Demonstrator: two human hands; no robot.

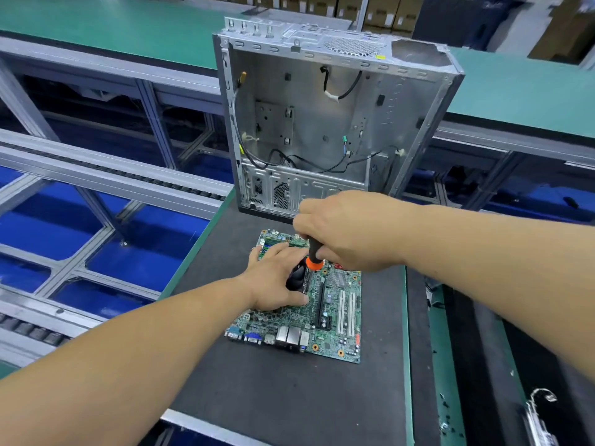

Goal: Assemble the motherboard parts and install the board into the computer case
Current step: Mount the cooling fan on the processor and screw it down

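So the motherboard (299,304) is your anchor here: it lies flat on the dark mat (273,397), port side facing you, slots running along its right half. Your left hand (277,278) sits on the board's upper left area, fingers curled around a black cooler (297,275) with the thumb down on the board next to it. Your right hand (351,230) comes in above the board's far right corner, fist wrapped around a screwdriver (313,255), black grip with an orange collar, tip pointing down right beside the cooler. Just behind the board's far edge the computer case (331,123) lies open toward you, loose black cables (289,159) draped inside. Past that, green conveyor tables (128,30).
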